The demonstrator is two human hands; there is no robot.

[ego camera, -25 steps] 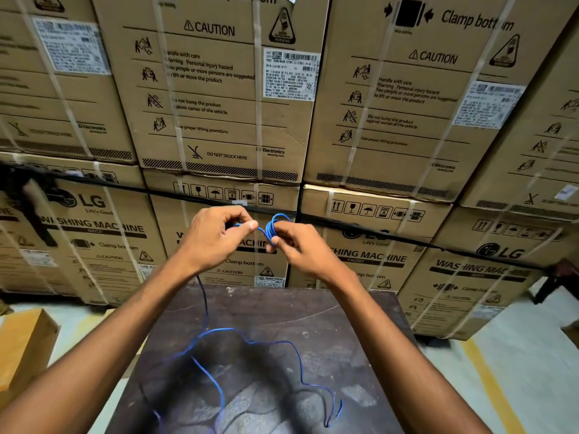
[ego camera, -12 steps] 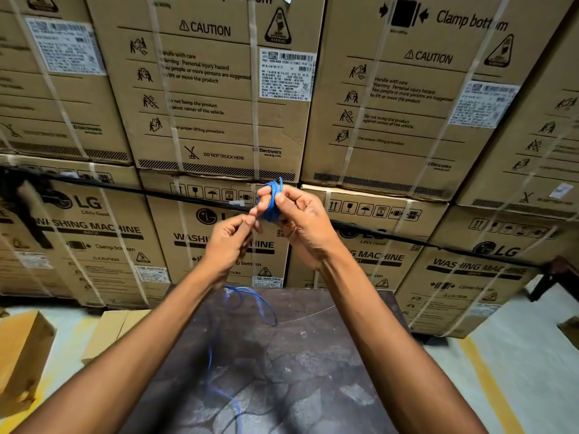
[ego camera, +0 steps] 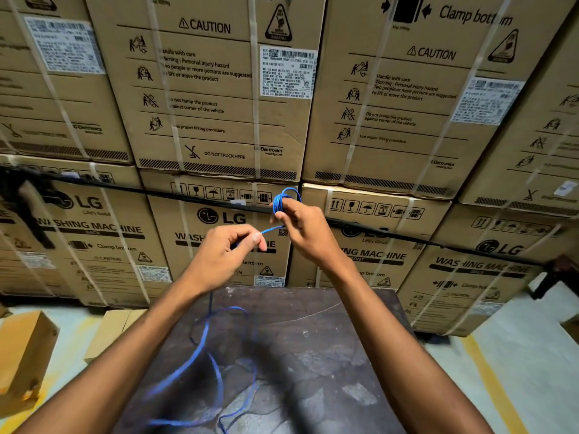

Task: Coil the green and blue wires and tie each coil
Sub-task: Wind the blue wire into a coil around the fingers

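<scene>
My right hand (ego camera: 305, 231) pinches a small coil of blue wire (ego camera: 283, 198) held up in the air in front of the boxes. A short stretch of the wire runs from the coil down-left to my left hand (ego camera: 224, 255), which pinches it between thumb and fingers. From the left hand the loose blue wire (ego camera: 200, 349) hangs down and lies in loops on the dark table (ego camera: 329, 355). No green wire is in view.
A wall of stacked cardboard washing-machine boxes (ego camera: 219, 89) stands right behind the table. Smaller cardboard boxes (ego camera: 25, 355) sit on the floor at the left. A yellow floor line (ego camera: 492, 386) runs along the right.
My left hand has slid away from the coil, down and left along the wire, with a short stretch now stretched between the hands. The loose wire on the table has shifted.
</scene>
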